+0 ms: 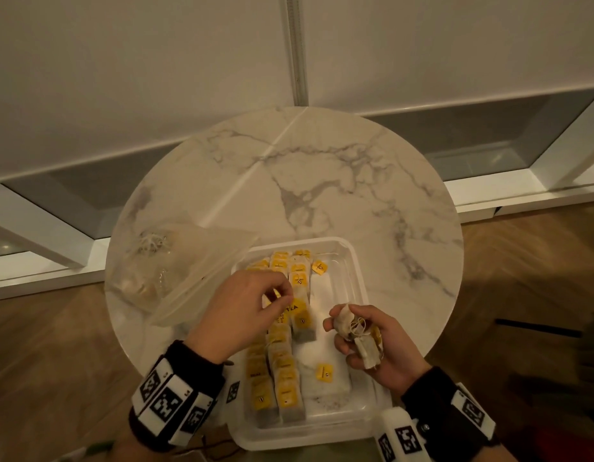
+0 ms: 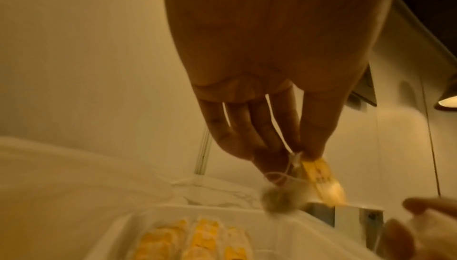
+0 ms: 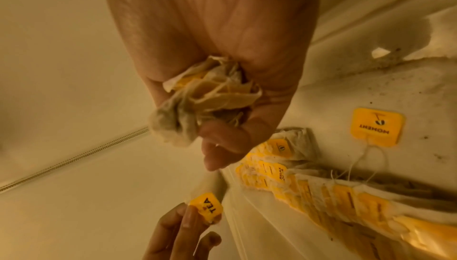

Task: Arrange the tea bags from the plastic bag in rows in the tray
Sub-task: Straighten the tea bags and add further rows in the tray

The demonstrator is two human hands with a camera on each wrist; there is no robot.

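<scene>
A clear plastic tray [image 1: 358,261] stands at the near edge of a round marble table [image 1: 322,181]. Rows of tea bags [image 1: 284,371] with yellow tags fill its left side; the rows [image 3: 321,192] also show in the right wrist view. My left hand [image 1: 282,296] hovers over the rows, thumb and fingers pinching one tea bag [image 2: 281,199] by its yellow tag [image 2: 321,180]. To the right, above the tray, my right hand [image 1: 355,341] grips a tangled bunch of tea bags [image 3: 202,104] with their strings. The plastic bag [image 1: 175,271] lies open on the table, left of the tray.
Two loose yellow tags lie in the tray's bare right half, one near [image 1: 324,373] and one far [image 1: 319,267]. The far half of the table holds nothing. Behind it is a white wall with a low ledge [image 1: 489,191]; wooden floor [image 1: 522,295] surrounds the table.
</scene>
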